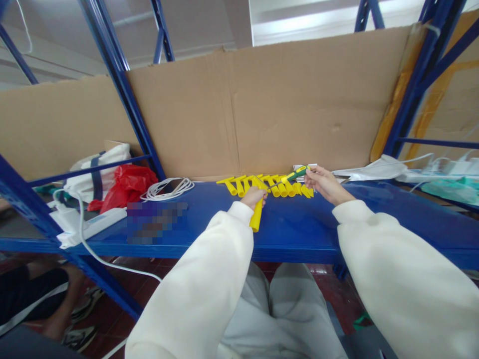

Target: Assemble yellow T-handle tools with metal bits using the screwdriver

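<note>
My left hand (254,196) is closed around a yellow plastic tube-shaped part (256,217), whose round open end points down towards the table's front edge. In my right hand (324,183) is a screwdriver (298,174) with a green and yellow handle, gripped by the fingers at the handle's end. Its thin shaft slants down left to the top of the yellow part by my left fingers; whether the tip touches it I cannot tell. Just behind my hands lies a row of several similar yellow parts (288,188), with a few smaller yellow pieces (307,191) at its right end.
The blue shelf top (209,219) has a cardboard back wall (292,99). On the left lie a coiled white cable (168,189), a red plastic bag (130,180) and a white power strip (105,223). Blue posts (123,94) frame the shelf. Another person's legs (60,294) show lower left.
</note>
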`<state>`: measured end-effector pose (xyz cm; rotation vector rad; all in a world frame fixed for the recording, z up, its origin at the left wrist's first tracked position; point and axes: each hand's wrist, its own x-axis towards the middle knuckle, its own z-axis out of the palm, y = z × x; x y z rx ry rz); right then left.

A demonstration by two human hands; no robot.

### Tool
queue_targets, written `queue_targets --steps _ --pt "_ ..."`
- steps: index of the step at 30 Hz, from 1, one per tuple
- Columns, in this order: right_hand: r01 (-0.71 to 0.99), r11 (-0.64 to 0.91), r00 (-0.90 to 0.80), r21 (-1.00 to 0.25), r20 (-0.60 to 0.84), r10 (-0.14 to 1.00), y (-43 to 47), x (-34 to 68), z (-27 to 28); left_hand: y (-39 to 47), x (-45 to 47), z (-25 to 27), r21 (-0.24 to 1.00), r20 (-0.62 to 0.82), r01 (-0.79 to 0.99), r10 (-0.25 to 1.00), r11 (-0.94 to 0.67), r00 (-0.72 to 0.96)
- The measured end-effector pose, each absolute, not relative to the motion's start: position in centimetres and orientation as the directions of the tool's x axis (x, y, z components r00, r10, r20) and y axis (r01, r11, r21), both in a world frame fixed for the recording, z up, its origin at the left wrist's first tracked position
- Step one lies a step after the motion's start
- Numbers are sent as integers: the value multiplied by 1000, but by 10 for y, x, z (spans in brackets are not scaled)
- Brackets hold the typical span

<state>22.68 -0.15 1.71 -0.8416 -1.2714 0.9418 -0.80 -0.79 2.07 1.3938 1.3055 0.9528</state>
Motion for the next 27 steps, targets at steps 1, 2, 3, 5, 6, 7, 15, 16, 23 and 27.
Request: queue_targets --steps 1,2,3,5,6,7,15,16,23,27 --pt "-96 406 57 -909 402 914 -2 227 17 -8 -8 21 972 -68 233 990 38 120" --pt "-85 415 65 -906 410 910 -2 227 17 -9 -8 21 972 -67 231 991 38 120" --pt "-75 418 73 -905 413 908 -1 227 17 -10 -8 21 973 -67 229 990 37 121" --pt "-65 408 89 -910 402 911 -1 227 17 -11 -8 22 974 -65 224 990 36 125" --pt "-66 399 95 -914 393 915 -1 227 17 -11 -8 22 975 -63 220 990 34 127" --pt "-69 390 100 -918 383 918 -1 227 17 -11 -8 22 976 -61 215 990 32 128" --pt "-97 370 87 -924 363 928 -7 224 19 -7 -9 20 973 -49 230 990 18 130" --pt "-103 367 82 -924 360 929 -8 224 20 -7 -9 20 973 -48 231 990 17 129" --pt "-97 381 18 -920 381 924 -3 226 18 -6 -11 21 973 -40 230 995 17 95" --pt "-98 385 34 -918 383 923 -1 226 15 -8 -10 23 972 -37 234 997 20 71"
